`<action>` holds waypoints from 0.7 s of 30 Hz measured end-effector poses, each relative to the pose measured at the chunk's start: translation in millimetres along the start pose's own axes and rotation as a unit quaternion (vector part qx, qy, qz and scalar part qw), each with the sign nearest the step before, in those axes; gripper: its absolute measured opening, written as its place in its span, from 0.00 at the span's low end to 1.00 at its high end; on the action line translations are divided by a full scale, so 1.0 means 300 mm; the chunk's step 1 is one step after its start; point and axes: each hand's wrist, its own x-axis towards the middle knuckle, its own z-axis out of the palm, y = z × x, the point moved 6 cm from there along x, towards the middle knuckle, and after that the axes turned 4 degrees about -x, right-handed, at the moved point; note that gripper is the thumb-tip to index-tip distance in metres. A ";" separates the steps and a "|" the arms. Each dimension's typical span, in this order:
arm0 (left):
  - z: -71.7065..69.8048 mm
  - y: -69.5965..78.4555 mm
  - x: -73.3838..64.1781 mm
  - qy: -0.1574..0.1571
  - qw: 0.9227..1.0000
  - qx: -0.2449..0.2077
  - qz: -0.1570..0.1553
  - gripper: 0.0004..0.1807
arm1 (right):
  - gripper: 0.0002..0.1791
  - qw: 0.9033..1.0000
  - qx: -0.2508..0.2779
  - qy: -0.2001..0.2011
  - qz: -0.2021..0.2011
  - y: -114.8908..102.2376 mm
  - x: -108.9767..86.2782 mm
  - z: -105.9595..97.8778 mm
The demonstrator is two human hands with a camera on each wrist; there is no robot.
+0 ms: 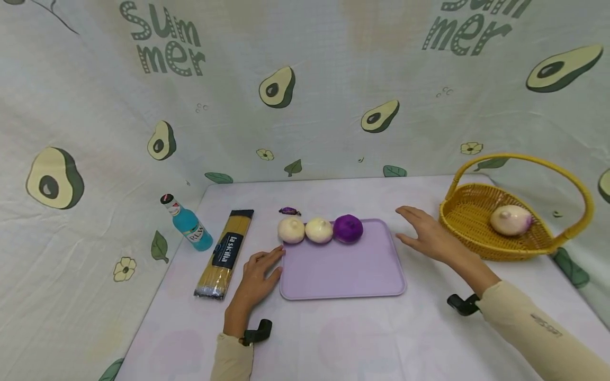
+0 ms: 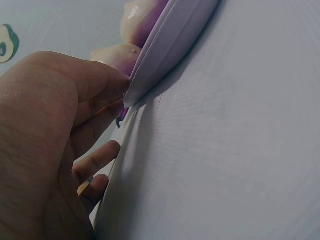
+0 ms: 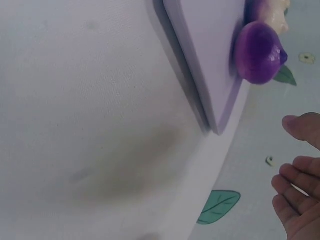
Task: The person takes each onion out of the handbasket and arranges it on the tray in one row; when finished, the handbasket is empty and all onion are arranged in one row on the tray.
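Note:
A lilac tray (image 1: 343, 272) lies on the table with two pale onions (image 1: 319, 230) and a purple onion (image 1: 348, 228) in a row along its far edge. My left hand (image 1: 257, 278) touches the tray's left rim with its fingertips; in the left wrist view the thumb (image 2: 107, 80) meets the tray rim (image 2: 165, 45). To the right of the tray, my right hand (image 1: 429, 235) hovers with its fingers extended, holding nothing. In the right wrist view, that hand (image 3: 302, 190) is apart from the tray and the purple onion (image 3: 259, 52).
A yellow wicker basket (image 1: 469, 211) with a tall handle stands at the right, holding a white-and-purple onion (image 1: 511, 220). On the left lie a pack of spaghetti (image 1: 225, 254) and a blue bottle (image 1: 191, 226). A small purple-wrapped candy (image 1: 289, 211) lies behind the onions.

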 end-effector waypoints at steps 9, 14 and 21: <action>0.005 0.000 0.002 0.000 1.000 0.004 -0.002 0.26 | 0.35 1.000 0.003 0.004 0.010 0.039 -0.032 -0.014; 0.004 -0.004 0.001 -0.002 1.000 0.000 -0.007 0.26 | 0.35 1.000 -0.003 0.009 0.017 0.053 -0.041 -0.029; 0.004 0.000 0.000 0.004 1.000 -0.009 0.001 0.26 | 0.35 0.999 -0.001 0.001 0.032 0.066 -0.056 -0.049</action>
